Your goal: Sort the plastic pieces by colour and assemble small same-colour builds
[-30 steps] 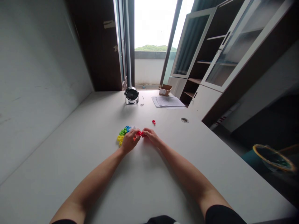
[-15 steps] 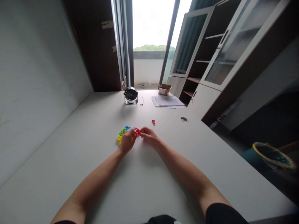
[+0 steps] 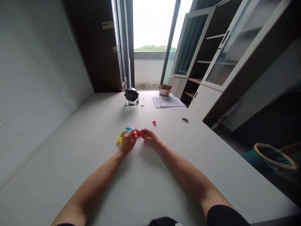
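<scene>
Two hands on the go in the head cam (only view), both over a white table [image 3: 150, 179], elbows out, black short sleeves at the bottom edge. Left hand [image 3: 128, 139] has thumb + fingers closed on some red plastic pcs [image 3: 138, 133], right in the gap b/w the hands. Right hand [image 3: 150, 137] is up against the other side of the same red stuff, fingertips bunched together; tbh it's too small to tell if it's pinching a pc or just touching, so can't call that grip.

Just past L's knuckles there's a little pile, partly hidden by that hand: yellow pcs [image 3: 119, 140] nearest, then green pcs [image 3: 121, 134], then blue pcs [image 3: 128, 128] at the far side. One loose red pc [image 3: 154, 123] lies by itself on the table, beyond R and a bit to its right, w/ nothing touching it.

Rest of the tabletop, FYI: black/silver round device on a stand [image 3: 131, 95] near the far edge, flat papers [image 3: 169, 102] to the right of it, open cardboard box [image 3: 165, 90] just behind those. Round cable hole [image 3: 185, 120] is near the right edge.
</scene>
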Tool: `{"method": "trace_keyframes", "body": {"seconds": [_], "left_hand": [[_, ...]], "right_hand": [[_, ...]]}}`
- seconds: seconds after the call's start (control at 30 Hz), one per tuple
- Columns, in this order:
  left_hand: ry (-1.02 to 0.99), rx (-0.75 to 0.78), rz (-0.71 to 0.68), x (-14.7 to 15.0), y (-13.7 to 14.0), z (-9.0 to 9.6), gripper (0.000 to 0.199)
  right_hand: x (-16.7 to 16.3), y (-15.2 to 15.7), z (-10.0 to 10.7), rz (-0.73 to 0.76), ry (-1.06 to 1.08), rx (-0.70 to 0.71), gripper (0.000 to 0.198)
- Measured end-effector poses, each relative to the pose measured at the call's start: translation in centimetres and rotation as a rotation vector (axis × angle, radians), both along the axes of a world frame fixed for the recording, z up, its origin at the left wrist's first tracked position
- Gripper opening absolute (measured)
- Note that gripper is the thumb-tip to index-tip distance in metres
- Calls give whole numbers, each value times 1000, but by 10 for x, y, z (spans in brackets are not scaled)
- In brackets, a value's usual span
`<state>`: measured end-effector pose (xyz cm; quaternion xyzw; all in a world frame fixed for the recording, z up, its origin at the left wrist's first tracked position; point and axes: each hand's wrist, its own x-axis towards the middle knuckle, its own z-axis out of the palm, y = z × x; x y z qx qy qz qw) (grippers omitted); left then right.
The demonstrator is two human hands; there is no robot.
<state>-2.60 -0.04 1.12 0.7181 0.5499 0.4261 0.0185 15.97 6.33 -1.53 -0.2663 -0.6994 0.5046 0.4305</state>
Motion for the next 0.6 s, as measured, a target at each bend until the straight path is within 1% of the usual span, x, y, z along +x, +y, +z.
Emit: {"method": "trace_keyframes", "body": {"seconds": [0.2, 0.33, 0.4, 0.5, 0.6], "left_hand": [[6, -15, 8, 0, 0, 0, 30], [17, -51, 24, 0, 0, 0, 30], [29, -74, 30, 0, 1, 0, 30], [54, -97, 38, 0, 3, -2, 32], [86, -110, 26, 0, 5, -5, 34]], "right_hand": [[0, -2, 3, -17, -71, 53, 33], [-3, -4, 3, -72, -120, 106, 27], [-3, -5, 3, -97, -138, 156, 22], [-2, -7, 3, -145, -183, 269, 14], [0, -7, 2, -201, -228, 368, 16]]}}
